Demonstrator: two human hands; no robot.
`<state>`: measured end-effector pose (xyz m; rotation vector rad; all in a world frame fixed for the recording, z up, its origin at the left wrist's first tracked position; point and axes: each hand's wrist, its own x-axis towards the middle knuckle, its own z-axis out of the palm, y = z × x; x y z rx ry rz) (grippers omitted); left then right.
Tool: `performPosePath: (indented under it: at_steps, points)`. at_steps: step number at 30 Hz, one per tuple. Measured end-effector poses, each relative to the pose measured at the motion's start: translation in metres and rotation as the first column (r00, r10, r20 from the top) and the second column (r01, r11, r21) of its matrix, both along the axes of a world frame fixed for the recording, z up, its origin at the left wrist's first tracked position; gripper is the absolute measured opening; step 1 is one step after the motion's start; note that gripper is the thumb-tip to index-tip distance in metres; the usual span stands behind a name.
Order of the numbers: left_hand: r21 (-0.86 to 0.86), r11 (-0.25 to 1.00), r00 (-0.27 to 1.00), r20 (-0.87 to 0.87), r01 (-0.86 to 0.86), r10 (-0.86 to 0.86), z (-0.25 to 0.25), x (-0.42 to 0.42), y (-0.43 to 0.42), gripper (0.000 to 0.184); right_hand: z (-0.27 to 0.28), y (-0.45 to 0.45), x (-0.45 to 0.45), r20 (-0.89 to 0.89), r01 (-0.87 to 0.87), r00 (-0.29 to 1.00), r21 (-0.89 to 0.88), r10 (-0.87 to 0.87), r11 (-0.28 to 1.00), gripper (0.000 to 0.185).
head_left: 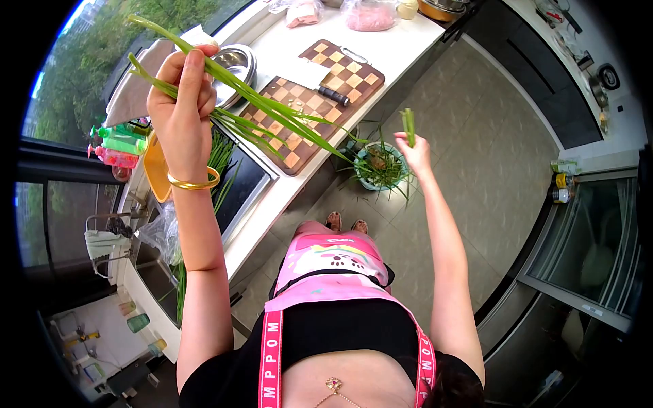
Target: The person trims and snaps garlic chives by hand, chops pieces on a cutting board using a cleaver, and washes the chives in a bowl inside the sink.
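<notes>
My left hand [182, 112], raised over the counter's left part, is closed around several long garlic chives [262, 105]. Their leaf ends hang down to the right across the chopping board [294, 158]. Out over the floor, my right hand [416, 153] pinches a short green bunch of garlic chives [408, 126], just right of a waste bin [367, 183] holding green scraps. On the checkered board lies a cleaver [305, 71] with a black handle, beside small pale chopped bits [297, 105]. More garlic chives [221, 153] lie behind my left wrist, partly hidden by it.
A metal bowl [238, 61] stands behind the board. Bagged pink meat [369, 17] sits at the counter's far end. Bottles [119, 143] and an orange basin [156, 166] are at the window side. A plastic bag [162, 234] lies by the sink. Dark cabinets [524, 61] line the right.
</notes>
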<state>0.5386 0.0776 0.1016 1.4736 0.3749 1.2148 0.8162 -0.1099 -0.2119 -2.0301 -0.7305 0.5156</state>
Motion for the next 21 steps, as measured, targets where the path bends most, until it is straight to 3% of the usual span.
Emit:
performPosePath:
  at_steps: [1,3,5,9,13,16,18,21]
  points:
    - [-0.001,1.0,1.0,0.001,0.007,-0.007,0.0,0.0,0.0,0.019,0.014,0.006,-0.009,-0.109,-0.163,0.977,0.152,0.181,0.975,0.026]
    - [-0.007,1.0,1.0,0.01,0.002,-0.002,0.001,0.003,-0.003,0.019,0.029,0.018,-0.027,-0.205,-0.339,0.899,0.236,0.387,0.911,0.031]
    - [-0.01,1.0,1.0,0.021,-0.004,0.004,0.003,0.004,-0.006,0.019,0.038,0.028,-0.044,-0.221,-0.377,0.875,0.246,0.431,0.893,0.027]
    - [-0.003,1.0,1.0,0.007,-0.004,0.004,0.001,-0.003,-0.002,0.019,0.041,0.034,-0.056,-0.206,-0.354,0.89,0.248,0.406,0.902,0.01]
    - [-0.006,0.999,0.999,-0.005,-0.032,0.032,0.0,-0.011,0.0,0.018,0.028,0.029,-0.057,-0.208,-0.391,0.88,0.197,0.428,0.899,0.008]
    - [-0.012,0.998,0.998,-0.021,-0.067,0.066,0.001,-0.016,0.001,0.017,0.022,0.025,-0.061,-0.113,-0.379,0.904,0.237,0.413,0.894,0.009]
    - [-0.005,0.998,0.998,-0.032,-0.062,0.061,-0.004,-0.024,0.008,0.017,0.023,0.022,-0.067,-0.393,-0.196,0.837,0.436,0.382,0.878,0.01]
    - [0.001,0.996,0.996,-0.033,-0.089,0.089,-0.005,-0.026,0.012,0.016,0.035,0.013,-0.061,-0.522,-0.255,0.726,0.4,0.447,0.88,0.011]
